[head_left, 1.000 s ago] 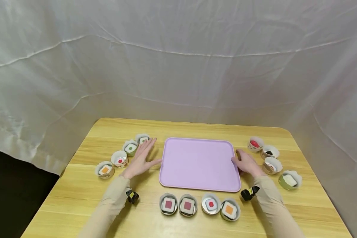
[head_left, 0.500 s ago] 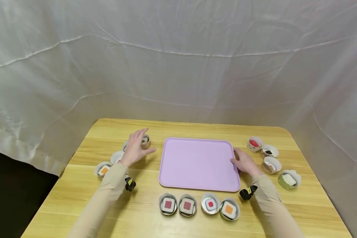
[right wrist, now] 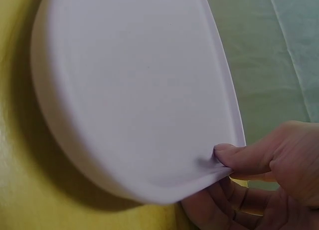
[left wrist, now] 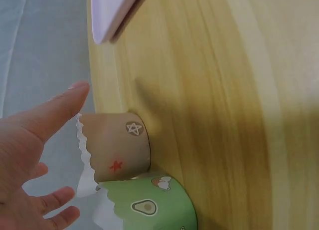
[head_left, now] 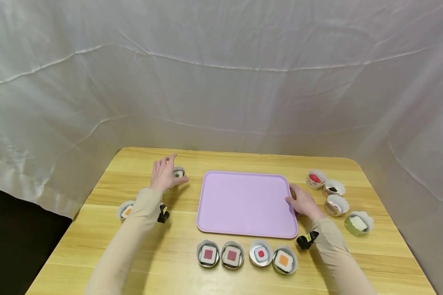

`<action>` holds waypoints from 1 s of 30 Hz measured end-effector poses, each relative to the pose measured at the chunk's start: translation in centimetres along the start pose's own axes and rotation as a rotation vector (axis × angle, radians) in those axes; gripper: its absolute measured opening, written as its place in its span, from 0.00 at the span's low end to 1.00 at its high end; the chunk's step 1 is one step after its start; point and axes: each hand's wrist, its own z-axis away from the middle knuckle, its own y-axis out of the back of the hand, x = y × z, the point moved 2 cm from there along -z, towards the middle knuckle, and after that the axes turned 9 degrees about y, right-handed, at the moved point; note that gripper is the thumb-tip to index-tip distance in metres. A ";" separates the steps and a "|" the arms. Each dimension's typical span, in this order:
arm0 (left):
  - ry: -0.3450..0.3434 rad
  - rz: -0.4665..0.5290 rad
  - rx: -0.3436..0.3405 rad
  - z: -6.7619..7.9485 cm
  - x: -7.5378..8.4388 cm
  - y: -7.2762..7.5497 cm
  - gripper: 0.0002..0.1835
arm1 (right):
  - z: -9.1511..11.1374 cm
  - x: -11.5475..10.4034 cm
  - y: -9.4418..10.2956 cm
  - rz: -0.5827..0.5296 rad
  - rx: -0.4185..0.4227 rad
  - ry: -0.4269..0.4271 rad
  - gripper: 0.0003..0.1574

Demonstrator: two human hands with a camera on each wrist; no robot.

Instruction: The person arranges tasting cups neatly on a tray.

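Note:
My left hand [head_left: 164, 177] hovers over the row of paper baking cups on the left, thumb and fingers spread. In the left wrist view it is beside a brown cup [left wrist: 117, 147] with star prints, nothing held. A green cup [left wrist: 149, 207] with an avocado print stands against the brown one. The farthest cup [head_left: 179, 172] of that row holds a white rice piece; my hand and sleeve hide the middle ones. My right hand [head_left: 304, 202] pinches the right rim of a flat lilac tray [head_left: 247, 205], thumb on top and fingers beneath.
Along the front stand cups with sushi-like pieces, including a maroon-centred one [head_left: 208, 255] and an orange-centred one [head_left: 284, 260]. Several more cups, such as a green one [head_left: 359, 223], line the right side. A pale curtain [head_left: 221, 82] hangs behind the wooden table [head_left: 177, 266].
My left hand has moved left and away from me, from beside the tray to the far cup, its thumb and fingers spread. My right hand stays at the tray's rim.

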 end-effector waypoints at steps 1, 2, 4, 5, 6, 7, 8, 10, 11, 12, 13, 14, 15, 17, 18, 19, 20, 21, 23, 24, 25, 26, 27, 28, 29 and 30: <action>0.011 -0.007 -0.010 -0.1 0.0 0.0 0.59 | 0.0 0.0 0.0 0.002 0.001 0.000 0.36; 0.024 -0.018 -0.021 -0.2 0.0 0.0 0.59 | 0.0 0.0 -0.1 0.002 0.003 -0.001 0.36; 0.048 -0.036 -0.045 -0.5 -0.1 0.0 0.59 | 0.0 0.0 -0.1 0.001 0.002 -0.005 0.36; 0.059 -0.049 -0.057 -0.6 -0.1 0.0 0.59 | 0.1 0.0 -0.1 0.004 0.001 -0.003 0.36; 0.069 -0.061 -0.069 -0.7 -0.1 -0.1 0.59 | 0.1 0.0 -0.1 0.003 -0.002 -0.007 0.37; 0.078 -0.071 -0.081 -0.8 -0.2 -0.1 0.59 | 0.1 0.0 -0.1 0.003 -0.002 -0.009 0.37; 0.088 -0.079 -0.092 -0.9 -0.2 -0.1 0.59 | 0.1 0.0 -0.2 0.001 -0.003 -0.014 0.37; 0.098 -0.089 -0.110 -1.1 -0.3 -0.1 0.58 | 0.1 0.0 -0.2 0.005 -0.004 -0.017 0.36; 0.102 -0.092 -0.116 -1.1 -0.4 -0.2 0.58 | 0.0 0.0 -0.3 0.006 -0.004 -0.018 0.36; 0.107 -0.093 -0.122 -1.2 -0.5 -0.2 0.57 | 0.0 0.0 -0.3 0.003 -0.003 -0.021 0.36; 0.108 -0.095 -0.126 -1.3 -0.5 -0.3 0.56 | 0.0 -0.1 -0.3 0.004 -0.003 -0.021 0.37; 0.110 -0.096 -0.129 -1.3 -0.6 -0.3 0.56 | 0.0 -0.1 -0.3 0.003 -0.003 -0.021 0.37; 0.112 -0.097 -0.130 -1.3 -0.7 -0.4 0.55 | 0.0 -0.1 -0.3 0.002 -0.003 -0.019 0.37; 0.117 -0.090 -0.126 -1.4 -0.8 -0.5 0.53 | 0.0 -0.1 -0.3 -0.003 -0.004 -0.019 0.37; 0.121 -0.088 -0.127 -1.4 -0.8 -0.5 0.52 | 0.0 -0.1 -0.3 -0.003 -0.004 -0.018 0.37; 0.121 -0.091 -0.127 -1.4 -0.9 -0.6 0.51 | -0.1 -0.1 -0.3 -0.003 -0.004 -0.016 0.37; 0.127 -0.086 -0.129 -1.4 -0.9 -0.6 0.50 | -0.1 -0.1 -0.3 -0.003 -0.003 -0.014 0.37; 0.131 -0.083 -0.131 -1.3 -1.0 -0.7 0.49 | -0.1 0.0 -0.3 -0.002 -0.002 -0.012 0.37; 0.139 -0.081 -0.144 -1.3 -1.1 -0.7 0.48 | -0.1 0.0 -0.3 0.001 0.000 -0.006 0.37; 0.145 -0.075 -0.150 -1.3 -1.1 -0.7 0.47 | -0.1 0.0 -0.3 0.002 0.001 -0.004 0.37; 0.149 -0.073 -0.154 -1.3 -1.2 -0.7 0.46 | -0.1 -0.1 -0.3 0.001 0.001 -0.004 0.38; 0.154 -0.067 -0.158 -1.3 -1.2 -0.7 0.46 | -0.1 -0.1 -0.3 -0.001 0.000 -0.006 0.38; 0.158 -0.066 -0.162 -1.3 -1.2 -0.7 0.46 | -0.1 -0.1 -0.4 -0.003 0.000 -0.007 0.38; 0.162 -0.063 -0.165 -1.3 -1.3 -0.7 0.46 | -0.1 -0.1 -0.4 -0.004 0.001 -0.007 0.38; 0.165 -0.059 -0.168 -1.3 -1.3 -0.7 0.46 | -0.1 -0.1 -0.4 -0.006 0.001 -0.008 0.38; 0.168 -0.056 -0.171 -1.4 -1.3 -0.7 0.46 | -0.1 -0.1 -0.4 -0.007 -0.001 -0.010 0.38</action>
